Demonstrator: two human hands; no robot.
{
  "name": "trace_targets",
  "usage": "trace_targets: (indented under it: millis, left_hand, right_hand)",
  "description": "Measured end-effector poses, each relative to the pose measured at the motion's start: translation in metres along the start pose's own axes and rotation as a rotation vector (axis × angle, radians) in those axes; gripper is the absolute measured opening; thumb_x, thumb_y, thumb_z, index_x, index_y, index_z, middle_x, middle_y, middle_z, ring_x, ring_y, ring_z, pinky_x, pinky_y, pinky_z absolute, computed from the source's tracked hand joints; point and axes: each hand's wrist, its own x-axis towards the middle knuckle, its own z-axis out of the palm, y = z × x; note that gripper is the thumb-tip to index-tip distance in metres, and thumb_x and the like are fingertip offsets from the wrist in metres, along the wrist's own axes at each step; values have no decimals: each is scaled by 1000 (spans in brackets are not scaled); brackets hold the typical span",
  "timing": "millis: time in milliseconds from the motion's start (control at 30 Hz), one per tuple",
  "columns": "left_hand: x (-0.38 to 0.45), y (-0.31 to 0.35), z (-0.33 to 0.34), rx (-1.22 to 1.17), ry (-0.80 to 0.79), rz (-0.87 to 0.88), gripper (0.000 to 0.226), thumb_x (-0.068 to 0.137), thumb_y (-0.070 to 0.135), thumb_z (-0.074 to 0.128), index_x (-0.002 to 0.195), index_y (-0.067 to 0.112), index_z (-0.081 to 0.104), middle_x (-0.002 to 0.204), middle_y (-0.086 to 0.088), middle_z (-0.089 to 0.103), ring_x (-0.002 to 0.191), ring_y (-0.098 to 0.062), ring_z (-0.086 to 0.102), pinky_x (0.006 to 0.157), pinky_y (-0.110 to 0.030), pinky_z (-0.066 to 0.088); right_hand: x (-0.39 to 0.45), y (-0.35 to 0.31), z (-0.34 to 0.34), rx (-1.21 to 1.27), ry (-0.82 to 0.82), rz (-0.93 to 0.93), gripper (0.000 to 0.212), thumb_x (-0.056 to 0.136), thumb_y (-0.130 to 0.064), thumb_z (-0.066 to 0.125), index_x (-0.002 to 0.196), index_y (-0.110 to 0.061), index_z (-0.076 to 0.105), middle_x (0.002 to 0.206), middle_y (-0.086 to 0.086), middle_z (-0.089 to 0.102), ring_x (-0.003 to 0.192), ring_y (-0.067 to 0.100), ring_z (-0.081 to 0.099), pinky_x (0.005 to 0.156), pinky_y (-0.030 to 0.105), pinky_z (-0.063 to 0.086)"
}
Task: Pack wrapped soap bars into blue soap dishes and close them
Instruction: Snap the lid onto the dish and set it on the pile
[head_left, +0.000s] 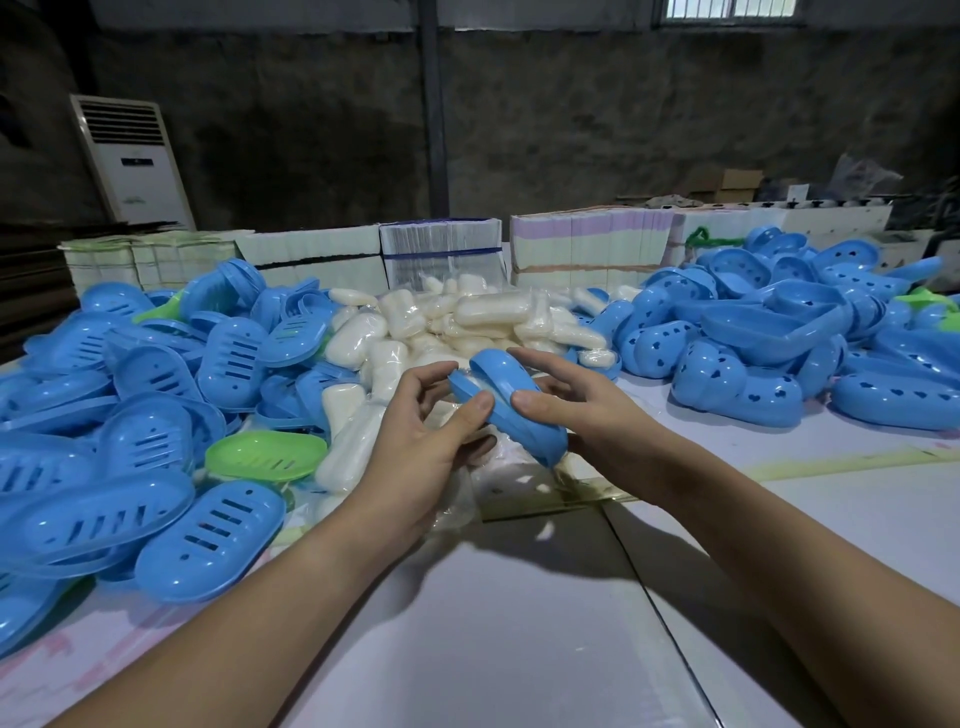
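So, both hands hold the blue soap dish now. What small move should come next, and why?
Probably press the two halves fully together. The left hand and right hand grip the blue soap dish with thumbs on its rim, and a seam still shows.

Blue soap dish (511, 410) interior behind hands, contents untellable

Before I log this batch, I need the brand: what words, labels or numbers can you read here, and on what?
None can be read.
Air conditioner: a dark panel and a small mark below it, both too blurred to read.
Stacked packs behind the soap bars: fine print on the edges, too small to read.
Soap dish held by the left hand and right hand: no lettering visible.
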Motion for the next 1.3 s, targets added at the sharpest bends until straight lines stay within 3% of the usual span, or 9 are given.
trace_targets:
  millis: [133, 267, 333, 467, 533, 633, 900, 1133, 1300]
  left_hand:
    - [0, 1, 1, -42, 8, -12, 56, 68, 26, 75, 119, 17, 56, 129, -12, 58, 102, -28, 72, 89, -42, 60]
    - [0, 3, 1, 13, 26, -2, 58, 63, 32, 78, 115, 19, 58, 127, -13, 60, 115, -36, 66, 86, -38, 60]
    - [-1, 3, 1, 28, 24, -2, 59, 62, 33, 78, 115, 18, 57, 128, -15, 59, 111, -31, 67, 84, -35, 59]
    - [-2, 2, 3, 43, 25, 2, 60, 60, 35, 79, 113, 16, 58, 121, -12, 62, 96, -16, 69, 84, -33, 60]
    - [-3, 2, 4, 42, 33, 3, 63, 58, 37, 80, 113, 16, 58, 116, -10, 63, 91, -13, 69, 86, -34, 60]
    - [-3, 4, 4, 48, 42, 3, 66, 57, 40, 80, 114, 15, 59, 117, -12, 64, 93, -16, 69, 87, -35, 60]
    - [-2, 6, 4, -73, 83, -111, 62, 61, 31, 82, 115, 15, 59, 93, 1, 76, 91, -28, 74, 74, -39, 61]
    - [-3, 9, 7, -83, 102, -101, 62, 60, 30, 82, 115, 13, 59, 103, -8, 71, 87, -26, 75, 80, -43, 61]
    - [-2, 11, 5, -107, 111, -111, 61, 61, 29, 81, 115, 10, 59, 96, -6, 69, 86, -28, 72, 71, -41, 63]
  right_hand:
    - [1, 1, 0, -1, 6, -6, 57, 75, -41, 76, 129, -43, 58, 128, 16, 56, 101, 16, 67, 79, 23, 51]
    - [0, -1, 2, -4, 14, -20, 49, 76, -41, 72, 125, -40, 63, 131, 22, 52, 99, 19, 64, 81, 31, 49]
    - [-1, -4, 4, -7, 19, -33, 40, 77, -39, 69, 117, -43, 66, 130, 23, 53, 96, 20, 63, 84, 36, 47]
    - [-2, -6, 9, -129, 52, -57, 31, 78, -40, 59, 107, -48, 62, 122, 16, 58, 85, 8, 63, 71, 19, 50]
    - [-1, -5, 12, -213, 96, -74, 30, 78, -43, 53, 107, -49, 56, 120, 15, 57, 89, 12, 62, 73, 21, 50]
    - [1, -3, 13, -291, 128, -102, 31, 77, -47, 51, 108, -49, 52, 119, 11, 55, 100, 23, 59, 85, 38, 48]
    - [2, -1, 13, -351, 134, -130, 34, 73, -56, 49, 107, -51, 53, 119, 5, 55, 103, 21, 58, 94, 46, 49]
    - [3, -2, 12, -406, 154, -158, 28, 76, -56, 45, 104, -55, 49, 117, -5, 52, 100, 13, 57, 92, 43, 49]
    - [2, -2, 10, -394, 154, -178, 25, 73, -58, 49, 97, -67, 51, 115, -13, 52, 98, 5, 57, 85, 35, 51]
